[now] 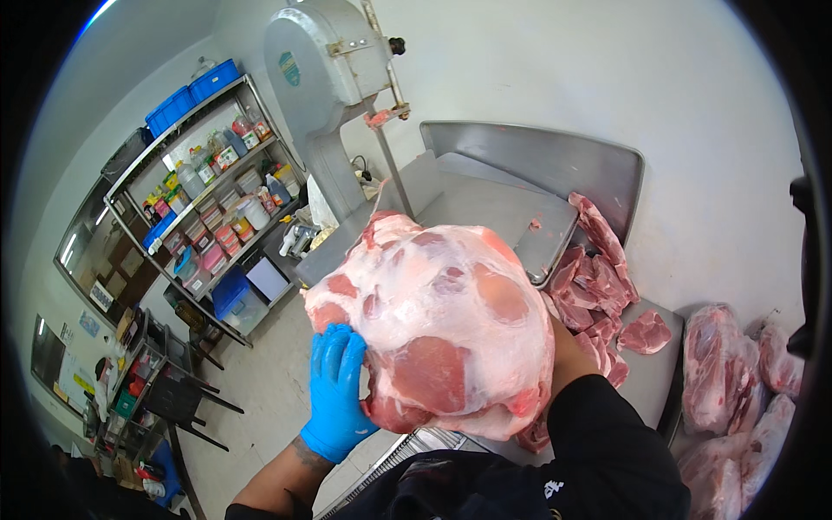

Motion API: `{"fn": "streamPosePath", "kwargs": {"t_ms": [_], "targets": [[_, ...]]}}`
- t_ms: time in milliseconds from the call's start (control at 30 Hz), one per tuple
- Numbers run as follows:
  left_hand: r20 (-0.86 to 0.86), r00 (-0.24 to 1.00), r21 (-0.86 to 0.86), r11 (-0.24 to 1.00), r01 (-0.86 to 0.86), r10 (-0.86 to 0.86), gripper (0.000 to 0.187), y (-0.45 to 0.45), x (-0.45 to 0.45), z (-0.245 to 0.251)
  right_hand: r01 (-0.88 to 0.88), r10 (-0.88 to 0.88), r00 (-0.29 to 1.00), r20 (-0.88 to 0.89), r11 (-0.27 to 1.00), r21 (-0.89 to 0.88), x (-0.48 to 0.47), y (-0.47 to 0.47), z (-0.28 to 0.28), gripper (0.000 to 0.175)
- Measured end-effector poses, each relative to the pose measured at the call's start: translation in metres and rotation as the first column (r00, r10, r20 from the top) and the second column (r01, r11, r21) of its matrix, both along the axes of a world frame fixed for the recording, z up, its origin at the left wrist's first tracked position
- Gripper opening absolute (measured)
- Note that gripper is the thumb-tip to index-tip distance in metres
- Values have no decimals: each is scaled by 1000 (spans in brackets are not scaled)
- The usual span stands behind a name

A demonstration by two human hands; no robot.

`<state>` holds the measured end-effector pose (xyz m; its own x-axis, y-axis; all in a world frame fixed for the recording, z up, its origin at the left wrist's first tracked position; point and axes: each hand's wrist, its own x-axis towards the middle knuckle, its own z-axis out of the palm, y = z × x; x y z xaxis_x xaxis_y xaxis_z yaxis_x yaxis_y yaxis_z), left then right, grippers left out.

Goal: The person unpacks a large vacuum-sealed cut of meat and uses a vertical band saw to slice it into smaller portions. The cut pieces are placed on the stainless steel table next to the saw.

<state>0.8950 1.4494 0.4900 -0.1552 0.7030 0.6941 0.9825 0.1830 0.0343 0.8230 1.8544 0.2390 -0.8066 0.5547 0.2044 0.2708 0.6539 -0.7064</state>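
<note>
A large cut of raw meat [448, 325], covered in pale fat with red patches, is held up in front of me. My left hand [336, 387], in a blue glove, grips its left side, fingers against the meat. From the right, my sleeved right arm [604, 422] reaches behind the cut; the hand itself is out of view. Just beyond the meat stands a meat band saw [325, 71] with an upright blade [392, 169]. The far edge of the cut overlaps the saw's metal table [484, 205] in view; I cannot tell whether they touch.
Sliced meat pieces [591, 292] are heaped right of the saw table, with one slice [643, 331] apart. Larger meat cuts [715, 370], apparently in clear plastic, lie far right. A metal shelf rack [201, 221] with bottles and tubs stands left, near a black stool [179, 396].
</note>
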Motion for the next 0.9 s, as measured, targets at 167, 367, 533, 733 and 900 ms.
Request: {"fn": "streamPosePath", "kwargs": {"t_ms": [167,367,533,733,900], "targets": [[37,999,-9,999,38,-38,90,1,-5,0,60,-74,995,-67,980,-189,77,-3,4,66],[56,990,-6,992,128,-127,95,-7,-22,-5,137,-300,934,-194,804,-579,240,-47,81,69],[-5,945,42,944,327,-327,82,-21,-49,-13,83,-343,763,-549,893,-443,337,-182,213,77],[93,891,120,894,432,-444,76,-74,-109,-24,489,-331,847,-417,793,364,272,-295,260,112],[260,885,259,911,322,-386,75,-79,-180,-39,482,-385,788,-480,872,91,257,-300,268,115]]}}
